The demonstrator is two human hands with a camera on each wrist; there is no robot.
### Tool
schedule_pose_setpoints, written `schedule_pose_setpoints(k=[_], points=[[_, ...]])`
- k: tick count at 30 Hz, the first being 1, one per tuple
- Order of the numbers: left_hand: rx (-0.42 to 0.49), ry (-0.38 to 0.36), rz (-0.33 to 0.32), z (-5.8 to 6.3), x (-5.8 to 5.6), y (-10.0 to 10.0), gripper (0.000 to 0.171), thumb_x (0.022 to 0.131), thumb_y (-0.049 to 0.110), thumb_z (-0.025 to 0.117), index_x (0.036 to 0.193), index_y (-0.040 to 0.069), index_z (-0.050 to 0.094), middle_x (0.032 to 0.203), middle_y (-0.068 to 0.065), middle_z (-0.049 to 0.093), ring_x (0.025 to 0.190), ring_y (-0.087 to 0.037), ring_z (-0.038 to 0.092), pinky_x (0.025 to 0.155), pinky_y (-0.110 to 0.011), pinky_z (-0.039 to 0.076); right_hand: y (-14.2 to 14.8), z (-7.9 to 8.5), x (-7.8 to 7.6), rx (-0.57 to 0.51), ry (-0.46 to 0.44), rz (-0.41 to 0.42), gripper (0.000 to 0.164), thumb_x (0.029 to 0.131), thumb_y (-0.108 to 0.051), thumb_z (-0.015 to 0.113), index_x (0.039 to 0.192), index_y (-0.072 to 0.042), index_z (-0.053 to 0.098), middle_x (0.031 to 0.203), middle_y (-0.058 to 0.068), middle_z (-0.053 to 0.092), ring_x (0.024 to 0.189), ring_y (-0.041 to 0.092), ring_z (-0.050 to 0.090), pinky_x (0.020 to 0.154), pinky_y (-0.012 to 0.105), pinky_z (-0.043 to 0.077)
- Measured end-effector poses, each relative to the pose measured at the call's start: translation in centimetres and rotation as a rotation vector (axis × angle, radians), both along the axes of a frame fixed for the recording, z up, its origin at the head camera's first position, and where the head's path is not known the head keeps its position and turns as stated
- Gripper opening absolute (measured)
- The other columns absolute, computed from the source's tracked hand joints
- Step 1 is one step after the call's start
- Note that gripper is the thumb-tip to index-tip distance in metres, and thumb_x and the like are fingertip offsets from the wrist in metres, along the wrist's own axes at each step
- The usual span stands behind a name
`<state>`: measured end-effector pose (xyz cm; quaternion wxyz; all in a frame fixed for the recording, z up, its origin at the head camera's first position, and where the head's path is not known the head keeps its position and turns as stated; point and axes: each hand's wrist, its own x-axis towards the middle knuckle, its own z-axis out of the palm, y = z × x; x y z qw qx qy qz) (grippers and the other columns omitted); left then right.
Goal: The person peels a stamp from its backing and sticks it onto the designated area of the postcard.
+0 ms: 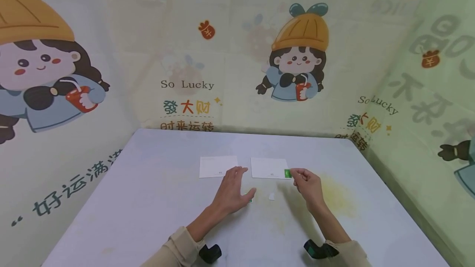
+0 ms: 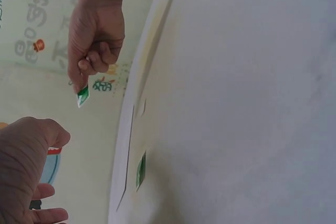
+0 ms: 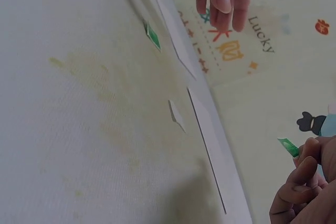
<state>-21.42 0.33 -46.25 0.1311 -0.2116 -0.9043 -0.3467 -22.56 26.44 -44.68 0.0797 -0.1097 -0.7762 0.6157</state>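
My right hand (image 1: 309,184) pinches a small green stamp (image 1: 287,173) between thumb and fingertips. In the head view this stamp overlaps the lower right corner of the right white envelope (image 1: 267,168); both wrist views show it raised off the table. My left hand (image 1: 231,193) hovers with fingers spread and nothing in them, its fingertips near the left white envelope (image 1: 211,166). Under the left thumb, mostly hidden in the head view, lies another green stamp (image 3: 152,36). A small white paper scrap (image 1: 272,196) lies between the hands.
The white table (image 1: 130,209) bears a yellowish stain (image 1: 335,195) right of the right hand. Behind and beside it hangs a printed cloth (image 1: 237,52) with cartoon figures and lettering. Dark wrist devices (image 1: 210,254) sit at both beige sleeves (image 1: 178,246).
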Motion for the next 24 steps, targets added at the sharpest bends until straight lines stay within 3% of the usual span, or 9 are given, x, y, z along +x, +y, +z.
schedule_pose_setpoints(k=[8,12,24], points=[[0.007,-0.014,-0.045,-0.5,-1.8,0.4,0.059,0.092,0.032,0.073,0.138,0.000,0.055,0.139,-0.019,0.055,0.133,-0.035,0.049,0.109,-0.050,0.044,0.2,-0.6,-1.3,0.024,-0.020,-0.023,0.032,0.102,-0.024,0.065,0.115,0.005,0.067,0.069,-0.004,0.056,0.058,0.007,0.044,0.051,0.019,0.035],[-0.011,-0.067,-0.041,-0.6,-2.5,0.6,0.060,0.093,0.034,0.071,0.140,0.001,0.054,0.142,-0.019,0.054,0.135,-0.033,0.048,0.111,-0.049,0.043,0.4,-0.8,-1.9,0.041,-0.023,-0.035,0.033,0.102,-0.024,0.066,0.115,0.005,0.067,0.069,-0.004,0.057,0.059,0.007,0.047,0.051,0.019,0.037],[-0.078,-0.134,-0.035,-0.6,-4.2,1.3,0.060,0.095,0.034,0.069,0.143,0.001,0.052,0.143,-0.018,0.053,0.135,-0.033,0.048,0.113,-0.047,0.042,1.1,-1.5,-4.4,0.096,-0.059,-0.098,0.031,0.102,-0.026,0.065,0.116,0.000,0.071,0.075,0.000,0.062,0.064,0.012,0.050,0.053,0.022,0.038]])
